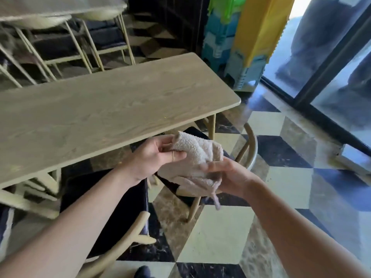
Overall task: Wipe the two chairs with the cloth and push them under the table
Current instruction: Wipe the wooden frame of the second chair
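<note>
A beige terry cloth point(197, 157) is bunched in the air in front of the wooden table point(112, 101). My left hand point(154, 155) pinches its upper left part, and my right hand point(226, 175) grips its lower right part. Two wooden chairs with dark seat cushions stand below. The near chair point(108, 207) is under my left forearm, its curved backrest toward me. The far chair point(249, 145) stands by the table's right corner, mostly hidden behind the cloth and my hands.
Stacked chairs point(66, 41) and another table stand at the back left. Coloured plastic stools point(224, 37) and a yellow post stand at the back right. A glass sliding door point(331, 81) runs along the right. The floor is checkered tile.
</note>
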